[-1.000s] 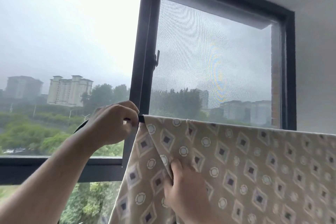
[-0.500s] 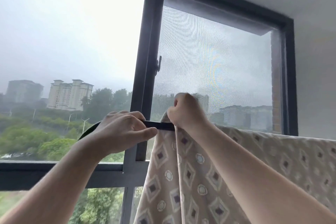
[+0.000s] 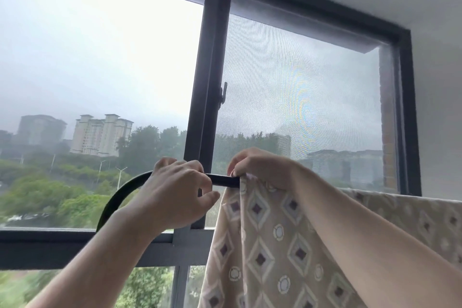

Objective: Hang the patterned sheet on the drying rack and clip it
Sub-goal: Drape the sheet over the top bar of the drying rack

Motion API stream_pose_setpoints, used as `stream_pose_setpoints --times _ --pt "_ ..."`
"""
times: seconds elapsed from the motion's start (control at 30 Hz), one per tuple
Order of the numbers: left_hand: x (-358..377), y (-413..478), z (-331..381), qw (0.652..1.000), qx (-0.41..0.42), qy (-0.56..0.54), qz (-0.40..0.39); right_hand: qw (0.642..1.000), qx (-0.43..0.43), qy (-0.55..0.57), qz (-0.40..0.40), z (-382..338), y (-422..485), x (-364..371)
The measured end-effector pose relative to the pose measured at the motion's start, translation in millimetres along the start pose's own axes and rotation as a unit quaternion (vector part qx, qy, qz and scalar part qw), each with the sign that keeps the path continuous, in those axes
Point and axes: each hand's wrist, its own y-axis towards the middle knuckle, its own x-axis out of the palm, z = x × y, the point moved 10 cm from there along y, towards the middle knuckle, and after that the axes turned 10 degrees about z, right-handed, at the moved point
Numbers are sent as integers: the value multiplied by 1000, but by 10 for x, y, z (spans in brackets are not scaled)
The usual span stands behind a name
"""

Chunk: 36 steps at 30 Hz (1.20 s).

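Observation:
A beige patterned sheet with diamond and circle motifs hangs over the black bar of the drying rack, which curves down at its left end. My left hand grips the bar just left of the sheet's edge. At the top left corner of the sheet, my right hand pinches the fabric against the bar. No clip is visible.
A dark-framed window stands right behind the rack, with a mesh screen on its right pane and a small latch. A white wall is at the right.
My right hand rose from the sheet's front to its top corner on the bar and pulled the edge rightward, baring a stretch of bar. My left hand stays on the bar.

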Motion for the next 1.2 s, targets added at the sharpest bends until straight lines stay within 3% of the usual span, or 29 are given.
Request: stream_pose_setpoints --times 0.07,0.13,0.2,0.33,0.4,0.47,0.53,0.67,0.83,0.97,1.13,1.2 --pt "-1 32 34 1000 5 -3 12 999 -13 44 2 -26 -17 -53" --pt "58 47 39 1000 2 -6 -1 994 -24 91 53 -30 -36 -236" --pt "125 54 42 1000 -4 -22 -9 991 -76 34 105 -65 -112 -438" --pt "210 64 19 999 -7 -28 -14 991 -34 -125 45 261 -276 -341" --pt "186 44 62 999 -31 -24 28 987 -26 -145 63 366 -290 -333" --pt "77 -58 180 989 -59 -19 133 985 -42 -141 90 363 -281 -353" --pt "122 -255 274 972 -133 -95 168 985 -48 -136 97 358 -284 -361" --pt "702 -639 303 885 -325 -323 90 987 -64 -115 96 323 -305 -385" --pt "1109 -808 429 718 -368 -590 40 985 -76 -120 100 337 -357 -497" --pt "1089 -820 403 736 -327 -592 39 981 -5 -174 91 611 -453 -766" --pt "719 -609 236 789 -307 -523 99 968 76 -214 105 999 -575 -949" --pt "464 -438 102 832 -306 -446 125 962 69 -238 117 1040 -593 -961"
